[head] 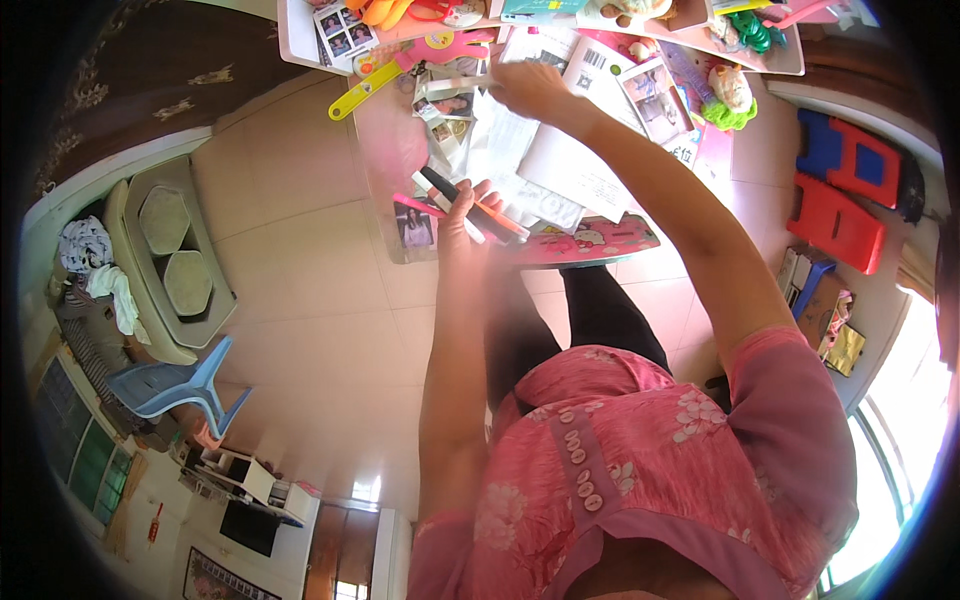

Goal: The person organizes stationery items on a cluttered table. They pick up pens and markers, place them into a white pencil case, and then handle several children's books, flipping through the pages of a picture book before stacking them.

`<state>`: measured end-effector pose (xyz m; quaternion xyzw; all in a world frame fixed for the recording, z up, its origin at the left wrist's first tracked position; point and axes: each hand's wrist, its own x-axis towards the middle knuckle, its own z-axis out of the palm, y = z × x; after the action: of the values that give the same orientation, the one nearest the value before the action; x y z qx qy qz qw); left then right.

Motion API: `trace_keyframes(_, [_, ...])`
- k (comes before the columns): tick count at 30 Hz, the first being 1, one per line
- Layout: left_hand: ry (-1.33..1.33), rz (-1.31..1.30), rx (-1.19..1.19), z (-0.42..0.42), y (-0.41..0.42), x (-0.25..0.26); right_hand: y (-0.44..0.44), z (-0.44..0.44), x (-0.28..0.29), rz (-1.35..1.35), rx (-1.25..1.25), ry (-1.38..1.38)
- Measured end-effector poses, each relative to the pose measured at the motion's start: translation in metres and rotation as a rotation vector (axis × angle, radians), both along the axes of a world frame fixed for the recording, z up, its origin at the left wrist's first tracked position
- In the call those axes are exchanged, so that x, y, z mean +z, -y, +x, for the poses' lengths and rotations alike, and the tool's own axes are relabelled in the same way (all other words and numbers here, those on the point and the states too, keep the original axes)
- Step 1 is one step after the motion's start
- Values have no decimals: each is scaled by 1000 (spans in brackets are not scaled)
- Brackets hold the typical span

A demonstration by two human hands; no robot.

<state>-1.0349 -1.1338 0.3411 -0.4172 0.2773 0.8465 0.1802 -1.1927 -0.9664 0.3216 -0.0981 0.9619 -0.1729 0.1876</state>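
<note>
My left hand (pixel 459 216) is closed around a bundle of several pens and markers (pixel 442 186), among them black, white, orange and pink ones. It hovers over the near left part of a pink desk (pixel 386 150). Farther up, my right hand (pixel 529 90) reaches over the papers, its fingers closed on a pale, slim pen-like item (pixel 459 82). Beneath that hand lie loose printed sheets (pixel 499 142) and a white booklet (pixel 577 165). Left of it are small photo prints (pixel 450 105), partly under a clear wrapper.
A yellow-and-pink hand-clapper toy (pixel 379 88) juts past the desk's left edge. Along the back runs a shelf (pixel 300 45) crowded with toys and stationery. A larger photo print (pixel 656 97) and a green fuzzy item (pixel 729 114) lie at right. A blue chair (pixel 176 386) stands off left.
</note>
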Motion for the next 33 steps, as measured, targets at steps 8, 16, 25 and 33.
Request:
trace_keyframes(8, [-175, 338, -253, -5, -36, 7, -37, 143, 63, -594, -287, 536])
trace_keyframes(16, [-195, 166, -446, -6, -71, 29, -77, 177, 72, -1020, -748, 801])
trace_keyframes(25, [-241, 357, -471, -1, -92, 43, -118, 191, 85, -1651, -956, 640])
trace_keyframes(33, [-306, 429, -553, 11, -118, 61, -134, 211, 121, -1310, -951, 503])
